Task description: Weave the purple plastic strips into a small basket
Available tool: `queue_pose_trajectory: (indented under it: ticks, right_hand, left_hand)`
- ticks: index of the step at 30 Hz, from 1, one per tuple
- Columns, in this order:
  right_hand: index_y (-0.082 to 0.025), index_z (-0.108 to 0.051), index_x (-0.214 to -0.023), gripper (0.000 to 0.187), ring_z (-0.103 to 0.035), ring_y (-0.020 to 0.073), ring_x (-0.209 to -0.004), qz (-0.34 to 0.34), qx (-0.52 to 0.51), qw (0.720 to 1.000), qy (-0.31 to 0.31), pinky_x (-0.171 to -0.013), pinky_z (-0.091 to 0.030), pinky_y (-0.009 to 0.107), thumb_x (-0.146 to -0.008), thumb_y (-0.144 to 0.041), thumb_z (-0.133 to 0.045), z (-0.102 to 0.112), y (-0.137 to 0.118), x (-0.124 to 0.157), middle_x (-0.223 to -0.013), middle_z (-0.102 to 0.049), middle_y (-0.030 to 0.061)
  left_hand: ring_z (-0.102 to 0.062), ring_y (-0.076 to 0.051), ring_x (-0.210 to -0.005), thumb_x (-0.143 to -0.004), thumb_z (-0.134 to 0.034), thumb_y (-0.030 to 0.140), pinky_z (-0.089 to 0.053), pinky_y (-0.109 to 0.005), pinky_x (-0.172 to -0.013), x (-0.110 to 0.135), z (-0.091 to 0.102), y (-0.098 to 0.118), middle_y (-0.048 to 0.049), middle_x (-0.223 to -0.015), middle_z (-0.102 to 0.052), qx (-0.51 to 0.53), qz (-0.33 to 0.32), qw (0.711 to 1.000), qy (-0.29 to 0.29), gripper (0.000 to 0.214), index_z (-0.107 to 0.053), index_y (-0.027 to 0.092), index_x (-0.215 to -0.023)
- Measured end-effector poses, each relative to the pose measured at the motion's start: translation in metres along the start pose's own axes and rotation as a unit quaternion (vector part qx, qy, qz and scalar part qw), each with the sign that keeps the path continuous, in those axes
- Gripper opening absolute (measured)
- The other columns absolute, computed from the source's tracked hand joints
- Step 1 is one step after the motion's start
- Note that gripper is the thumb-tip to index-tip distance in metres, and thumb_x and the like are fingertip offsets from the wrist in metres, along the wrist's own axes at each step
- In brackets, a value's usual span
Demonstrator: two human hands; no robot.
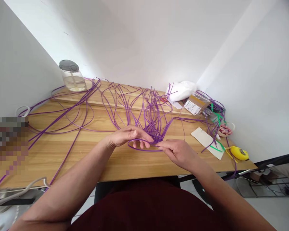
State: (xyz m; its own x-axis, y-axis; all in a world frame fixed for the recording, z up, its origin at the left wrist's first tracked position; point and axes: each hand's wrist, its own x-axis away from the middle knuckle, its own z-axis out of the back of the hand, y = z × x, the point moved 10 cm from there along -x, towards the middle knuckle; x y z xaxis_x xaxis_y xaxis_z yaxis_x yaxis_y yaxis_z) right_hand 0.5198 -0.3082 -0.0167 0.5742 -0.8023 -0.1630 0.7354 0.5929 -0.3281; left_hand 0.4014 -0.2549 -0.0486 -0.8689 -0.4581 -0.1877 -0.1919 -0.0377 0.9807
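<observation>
A small woven piece of purple cords [155,133] lies on the wooden table [86,154], with many long loose purple strands [139,102] fanning away from it toward the wall. My left hand [127,137] rests on the left side of the weave, fingers stretched over a purple strand looped beneath them. My right hand [178,152] is closed in a pinch on the end of that purple strand, right beside the weave.
A clear jar with a grey lid [71,76] stands at the far left. A white bag [183,89], a small box [195,105], a white card [208,142], a green strip and a yellow tape measure [239,152] lie at the right. A white cable [24,192] hangs off the near left edge.
</observation>
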Motion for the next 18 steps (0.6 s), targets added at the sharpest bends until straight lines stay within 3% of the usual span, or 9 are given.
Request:
queue_pose_trajectory:
  ticks: [4, 7, 10, 14, 18]
  right_hand:
    - [-0.023, -0.073, -0.11, 0.03, -0.069, 0.0162, -0.089, 0.035, 0.009, 0.999, 0.0, -0.078, -0.049, 0.024, -0.103, -0.027, -0.044, -0.007, -0.011, 0.002, -0.099, -0.076, 0.0056]
    - [-0.023, -0.074, -0.106, 0.03, -0.069, 0.0161, -0.089, 0.058, 0.013, 0.998, -0.015, -0.079, -0.049, 0.024, -0.103, -0.03, -0.045, -0.015, -0.02, 0.002, -0.096, -0.075, 0.0058]
    - [-0.022, -0.073, -0.108, 0.031, -0.069, 0.0157, -0.088, 0.057, 0.019, 0.998, -0.014, -0.079, -0.049, 0.024, -0.104, -0.03, -0.043, -0.014, -0.016, 0.005, -0.096, -0.075, 0.0057]
    - [-0.022, -0.072, -0.109, 0.03, -0.068, 0.016, -0.087, 0.038, 0.035, 0.999, 0.017, -0.078, -0.048, 0.025, -0.104, -0.031, -0.043, -0.007, -0.007, 0.01, -0.099, -0.075, 0.0058]
    - [-0.02, -0.072, -0.103, 0.03, -0.067, 0.0167, -0.083, 0.036, 0.026, 0.999, 0.0, -0.075, -0.047, 0.026, -0.104, -0.032, -0.044, -0.019, -0.012, 0.008, -0.091, -0.074, 0.0054]
  left_hand:
    - [-0.065, -0.014, -0.067, -0.08, -0.071, 0.059, -0.045, -0.022, -0.058, -0.003, 0.0, -0.022, -0.0096, -0.08, -0.075, -0.012, 0.081, 0.996, 0.022, 0.06, -0.07, 0.014, -0.119]
    - [-0.059, -0.01, -0.056, -0.075, -0.082, 0.043, -0.043, -0.019, -0.054, -0.004, -0.007, -0.04, -0.0022, -0.064, -0.068, -0.031, 0.139, 0.99, -0.012, 0.041, -0.076, 0.014, -0.102]
    - [-0.059, -0.01, -0.056, -0.073, -0.084, 0.041, -0.043, -0.019, -0.052, -0.003, -0.01, -0.047, -0.003, -0.065, -0.069, -0.035, 0.159, 0.986, -0.035, 0.034, -0.077, 0.013, -0.092]
    - [-0.064, -0.012, -0.063, -0.078, -0.078, 0.047, -0.035, -0.016, -0.042, -0.003, -0.011, -0.048, -0.0062, -0.078, -0.074, -0.044, 0.168, 0.984, -0.028, 0.04, -0.074, 0.016, -0.102]
    - [-0.062, -0.011, -0.06, -0.076, -0.08, 0.045, -0.034, -0.015, -0.039, -0.001, -0.019, -0.054, -0.004, -0.073, -0.071, -0.066, 0.196, 0.977, -0.055, 0.033, -0.072, 0.016, -0.09]
